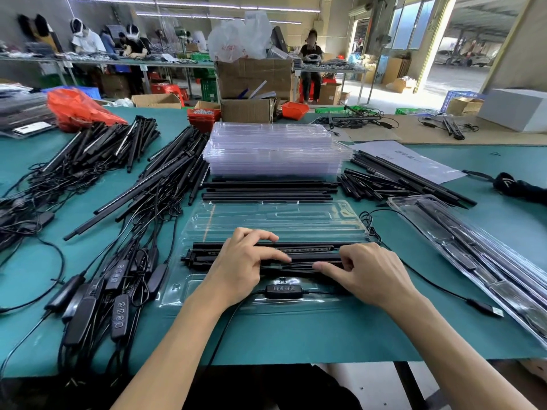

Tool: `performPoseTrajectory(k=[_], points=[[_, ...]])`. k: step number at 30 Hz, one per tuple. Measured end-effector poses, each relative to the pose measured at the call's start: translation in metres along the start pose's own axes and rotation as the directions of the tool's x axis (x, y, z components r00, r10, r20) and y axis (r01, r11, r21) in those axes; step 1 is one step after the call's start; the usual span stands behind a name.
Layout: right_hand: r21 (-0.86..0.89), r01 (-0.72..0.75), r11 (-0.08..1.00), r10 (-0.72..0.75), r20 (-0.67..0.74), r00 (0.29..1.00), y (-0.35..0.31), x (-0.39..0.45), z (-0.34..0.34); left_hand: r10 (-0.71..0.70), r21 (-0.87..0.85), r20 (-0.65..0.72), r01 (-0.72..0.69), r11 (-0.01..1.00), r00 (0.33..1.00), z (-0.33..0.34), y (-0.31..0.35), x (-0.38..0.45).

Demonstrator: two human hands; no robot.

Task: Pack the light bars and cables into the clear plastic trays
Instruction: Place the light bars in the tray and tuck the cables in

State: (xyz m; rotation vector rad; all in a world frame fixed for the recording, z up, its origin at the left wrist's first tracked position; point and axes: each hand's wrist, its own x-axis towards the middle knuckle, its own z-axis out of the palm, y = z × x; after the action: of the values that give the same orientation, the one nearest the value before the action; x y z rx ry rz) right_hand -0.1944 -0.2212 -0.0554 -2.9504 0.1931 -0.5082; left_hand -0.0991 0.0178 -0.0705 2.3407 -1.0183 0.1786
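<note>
Where hands (245, 261) cover: bars (307, 250) unclear.

- An orange plastic bag (77, 109) lies at the table's far left.
- Cardboard boxes (254, 78) stand stacked behind the green table (296, 335).
- A small orange bin (294, 110) sits beside them.

Both bare forearms reach forward from the lower edge of the view and converge toward the middle. The left hand (240, 263) lies palm down, its fingers (260, 235) stretched out to the right and spread slightly, the thumb extended along below them, pressing flat. The right hand (367, 272) is also palm down, angled to the left; its index finger points left and lies flat, while the other fingers (347, 255) curl loosely under the knuckles.
</note>
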Motion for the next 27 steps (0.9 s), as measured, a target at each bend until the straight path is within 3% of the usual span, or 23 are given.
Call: performPoseTrajectory(k=[10, 15, 21, 27], points=[[0.151, 0.136, 0.979, -0.145, 0.053, 0.988, 0.0, -0.004, -0.003, -0.078, -0.024, -0.039, 0.077, 0.997, 0.996, 0.001, 0.0, 0.002], [0.371, 0.1, 0.923, -0.198, 0.237, 0.951, 0.012, -0.007, -0.019, -0.106, -0.025, 0.031, 0.107, 0.994, 0.994, -0.004, 0.003, 0.004], [0.425, 0.073, 0.902, -0.228, 0.327, 0.917, 0.021, -0.001, -0.02, -0.133, 0.104, 0.12, 0.121, 0.987, 0.984, -0.007, 0.01, 0.008], [0.486, -0.035, 0.873, -0.156, 0.346, 0.925, 0.022, 0.002, -0.017, -0.323, 0.289, 0.088, 0.287, 0.913, 0.942, 0.0, 0.009, 0.005]])
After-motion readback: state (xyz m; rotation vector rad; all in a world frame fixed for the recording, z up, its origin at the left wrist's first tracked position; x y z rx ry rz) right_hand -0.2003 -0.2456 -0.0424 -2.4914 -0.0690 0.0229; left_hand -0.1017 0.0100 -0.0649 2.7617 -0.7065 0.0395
